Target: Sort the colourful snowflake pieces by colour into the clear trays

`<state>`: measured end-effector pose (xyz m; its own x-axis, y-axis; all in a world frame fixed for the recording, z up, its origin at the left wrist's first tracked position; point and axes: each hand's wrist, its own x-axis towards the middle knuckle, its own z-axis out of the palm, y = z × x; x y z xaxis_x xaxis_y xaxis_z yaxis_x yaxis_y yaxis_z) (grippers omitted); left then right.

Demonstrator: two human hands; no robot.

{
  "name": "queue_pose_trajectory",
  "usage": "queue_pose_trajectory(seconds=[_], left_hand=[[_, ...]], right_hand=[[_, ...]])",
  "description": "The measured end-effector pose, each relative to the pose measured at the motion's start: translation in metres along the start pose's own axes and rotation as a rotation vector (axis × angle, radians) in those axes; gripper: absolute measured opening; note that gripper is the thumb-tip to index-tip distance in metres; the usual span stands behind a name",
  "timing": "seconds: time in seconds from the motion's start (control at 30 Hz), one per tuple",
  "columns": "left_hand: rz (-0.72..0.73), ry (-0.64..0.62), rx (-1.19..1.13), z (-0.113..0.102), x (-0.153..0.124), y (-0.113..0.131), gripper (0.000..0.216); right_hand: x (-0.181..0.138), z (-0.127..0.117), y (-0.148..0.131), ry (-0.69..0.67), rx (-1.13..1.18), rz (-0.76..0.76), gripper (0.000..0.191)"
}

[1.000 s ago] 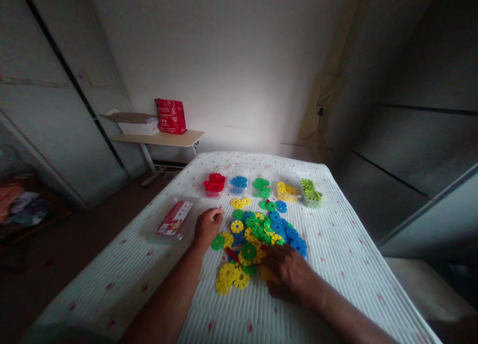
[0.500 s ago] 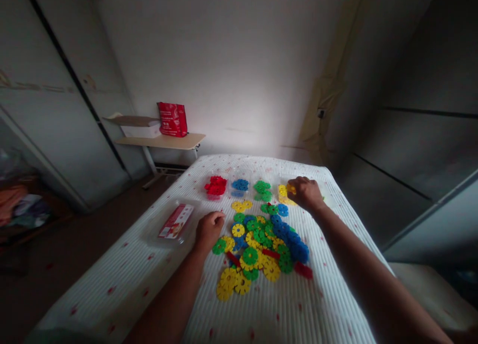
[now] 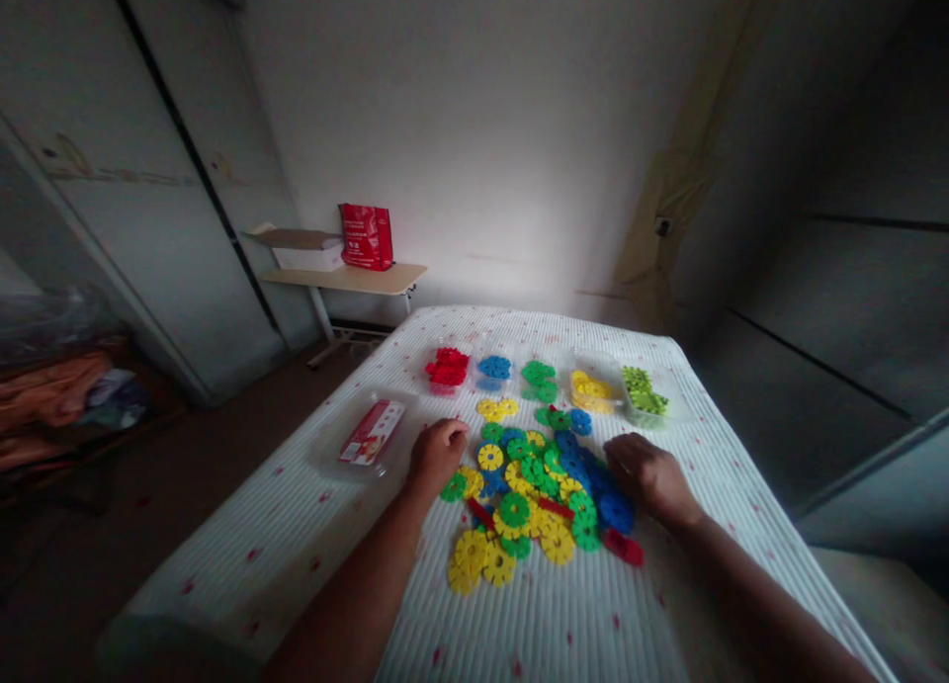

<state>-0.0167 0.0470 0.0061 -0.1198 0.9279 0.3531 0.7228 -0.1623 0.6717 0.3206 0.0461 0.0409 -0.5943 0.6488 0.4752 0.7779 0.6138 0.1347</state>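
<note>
Fingers (image 3: 620, 450) of the right hand (image 3: 653, 480) are curled together and angled downward at the right flank of the mixed pile of discs (image 3: 514, 508); whether anything is pinched beneath them cannot be told. Blue discs (image 3: 595, 480) are found immediately to the left of these fingertips, in an overlapping band whose long axis is directed from far left to near right; contact cannot be confirmed. By the right hand this band is approached more closely than by the left hand (image 3: 439, 454), which is held curled beside the pile's left border, its grip likewise undetermined. Beyond the pile, the far side is bounded by clear containers (image 3: 594, 404). Room is afforded over the tablecloth (image 3: 733, 477), between right hand and table edge.
</note>
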Motion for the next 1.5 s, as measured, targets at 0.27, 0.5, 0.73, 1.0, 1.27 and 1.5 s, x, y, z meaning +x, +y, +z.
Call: queue_pose_trajectory(seconds=[0.27,0.5,0.73,1.0,1.27,1.5], left_hand=[[0.166,-0.173,-0.062,0.001,-0.006,0.011,0.032],[0.224,-0.297,-0.029,0.001,-0.008,0.007,0.053],[0.218,-0.326,0.019,-0.003,-0.009,0.012,0.053],[0.227,-0.283,0.055,0.0,-0.008,0.012,0.037],[0.211,-0.249,0.005,-0.006,-0.006,0.011,0.025],[0.309,-0.132,0.023,-0.013,-0.005,0.018,0.019]], right_hand=[[-0.02,0.032,0.024,0.022,0.139,0.225,0.028],[-0.017,0.028,0.019,0.019,0.216,0.31,0.028],[-0.013,0.024,0.015,-0.011,0.212,0.343,0.027],[-0.014,0.025,0.015,-0.015,0.205,0.341,0.028],[-0.016,0.031,0.019,-0.02,0.203,0.332,0.028],[-0.016,0.031,0.018,-0.033,0.211,0.34,0.028]])
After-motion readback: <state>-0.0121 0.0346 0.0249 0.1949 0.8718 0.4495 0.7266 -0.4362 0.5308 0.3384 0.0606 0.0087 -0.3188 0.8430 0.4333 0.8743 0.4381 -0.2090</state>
